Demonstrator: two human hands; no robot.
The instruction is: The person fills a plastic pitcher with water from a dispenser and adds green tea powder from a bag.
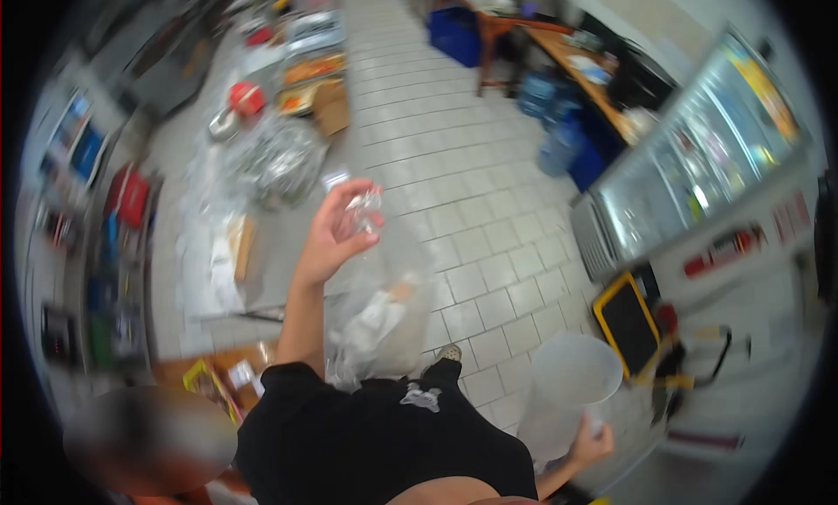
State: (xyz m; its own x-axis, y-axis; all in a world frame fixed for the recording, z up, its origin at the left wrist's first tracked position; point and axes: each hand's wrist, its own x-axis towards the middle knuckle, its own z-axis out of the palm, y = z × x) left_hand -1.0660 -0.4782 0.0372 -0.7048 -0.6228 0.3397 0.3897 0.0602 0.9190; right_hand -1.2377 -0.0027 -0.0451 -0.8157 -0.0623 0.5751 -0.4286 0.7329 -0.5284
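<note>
My left hand [336, 234] is raised in front of me, its fingers closed on the gathered top of a clear plastic bag [371, 322]. The bag hangs down before my black shirt. Something whitish with a small tan patch shows through its film, too blurred to name. Low on the right, my right hand [594, 442] grips a translucent plastic jug [559, 396] by its side, where a handle seems to be. The jug's round mouth faces upward and a little to the right. I cannot make out anything inside it.
Left of me, a long metal table [288, 261] bears a big clear bag of greens [279, 160], a red object [247, 97] and trays of orange food [314, 68]. A glass-door fridge [698, 147], a black-and-yellow folding step [627, 326] and water bottles [559, 147] stand right. Someone is at lower left.
</note>
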